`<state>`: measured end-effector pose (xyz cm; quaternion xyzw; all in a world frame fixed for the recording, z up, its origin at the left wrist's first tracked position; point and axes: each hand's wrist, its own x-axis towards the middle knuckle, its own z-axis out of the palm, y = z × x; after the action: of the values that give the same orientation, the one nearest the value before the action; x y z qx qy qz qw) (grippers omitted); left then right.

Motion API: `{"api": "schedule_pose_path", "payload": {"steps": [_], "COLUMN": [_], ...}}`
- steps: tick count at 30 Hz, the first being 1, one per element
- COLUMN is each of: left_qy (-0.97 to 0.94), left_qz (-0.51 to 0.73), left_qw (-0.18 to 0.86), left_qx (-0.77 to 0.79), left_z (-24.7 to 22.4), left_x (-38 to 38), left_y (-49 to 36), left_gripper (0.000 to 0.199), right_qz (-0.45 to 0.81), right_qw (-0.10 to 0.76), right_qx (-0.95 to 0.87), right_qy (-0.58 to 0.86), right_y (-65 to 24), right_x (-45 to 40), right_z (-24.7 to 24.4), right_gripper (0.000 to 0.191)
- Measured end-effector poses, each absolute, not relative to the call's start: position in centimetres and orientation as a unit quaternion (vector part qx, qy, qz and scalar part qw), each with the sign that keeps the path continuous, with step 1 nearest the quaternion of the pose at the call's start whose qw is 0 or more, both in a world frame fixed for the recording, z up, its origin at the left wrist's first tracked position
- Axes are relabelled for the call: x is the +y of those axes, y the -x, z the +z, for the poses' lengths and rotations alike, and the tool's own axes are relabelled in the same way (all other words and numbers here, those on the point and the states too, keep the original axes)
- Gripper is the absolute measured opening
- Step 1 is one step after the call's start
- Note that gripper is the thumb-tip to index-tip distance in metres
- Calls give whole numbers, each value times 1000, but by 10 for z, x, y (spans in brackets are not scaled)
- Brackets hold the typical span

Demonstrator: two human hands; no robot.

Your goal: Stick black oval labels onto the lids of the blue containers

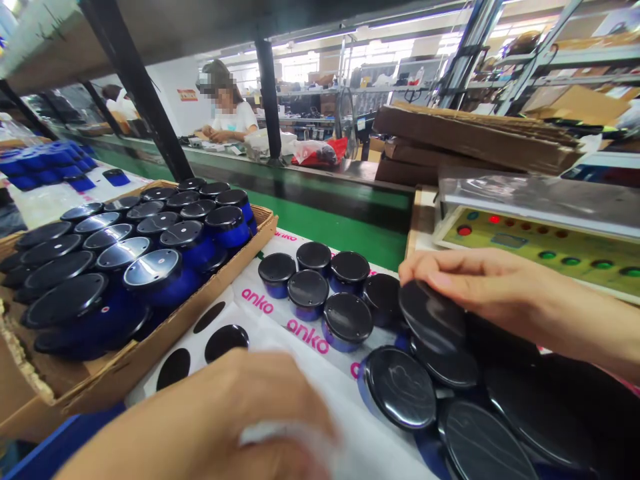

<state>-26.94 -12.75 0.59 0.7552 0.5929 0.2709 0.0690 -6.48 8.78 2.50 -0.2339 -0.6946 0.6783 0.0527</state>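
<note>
Being pinched at its far edge between the thumb and fingers of the right hand (pixel 487 277), a round black-topped piece (pixel 433 319) is held tilted above the crowded blue-and-black containers (pixel 347 317) at the right. The left hand (pixel 240 407) is blurred at the near side; whether its fingers are apart, together or clamped on anything cannot be told. Black discs (pixel 226 342) are seen on a pale sheet just beyond it. "anko" is printed repeatedly in pink on the white wrapping (pixel 273 325) under the containers, and a strip of it is left between them and the raised wall of the cardboard tray (pixel 240 261) at the left, which is packed with similar containers. A green surface (pixel 345 230) is bordered by the wrapping's far edge. A control panel (pixel 520 241) with a lit red lamp is placed at far right.
</note>
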Motion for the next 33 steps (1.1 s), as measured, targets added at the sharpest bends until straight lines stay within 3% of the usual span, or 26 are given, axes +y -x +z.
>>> {"api": "schedule_pose_path", "payload": {"steps": [4, 7, 10, 13, 16, 19, 21, 25, 31, 33], "left_qy": [-766, -826, -853, -775, -723, -725, -735, -694, -745, -750], "left_qz": [164, 149, 273, 414, 439, 342, 298, 326, 159, 130], "left_qw": [-81, -78, 66, 187, 69, -87, -84, 23, -128, -135], "left_qx": [617, 538, 440, 438, 529, 591, 603, 641, 635, 634], "left_z": [-33, -48, -40, -27, -30, -45, -49, -33, -17, -18], "left_x": [-85, -71, -84, -100, -98, -84, -77, -68, -31, -19], "left_y": [249, 244, 247, 252, 255, 254, 251, 237, 205, 200], "left_gripper": [59, 41, 33, 21, 19, 34, 41, 28, 16, 17], "right_qz": [698, 711, 696, 656, 585, 608, 643, 673, 692, 692], "right_qw": [173, 192, 172, 156, 181, 206, 206, 203, 255, 261], "right_qx": [-647, -633, -656, -688, -730, -709, -680, -650, -630, -626], "right_qy": [254, 241, 235, 268, 303, 291, 287, 288, 243, 248], "right_y": [87, 97, 96, 95, 97, 101, 103, 98, 72, 61], "right_x": [88, 85, 81, 79, 78, 78, 78, 79, 83, 82], "right_z": [10, 4, 7, 8, 3, -1, -1, 7, 18, 21], "right_gripper": [26, 27, 30, 32, 35, 32, 29, 26, 15, 17]}}
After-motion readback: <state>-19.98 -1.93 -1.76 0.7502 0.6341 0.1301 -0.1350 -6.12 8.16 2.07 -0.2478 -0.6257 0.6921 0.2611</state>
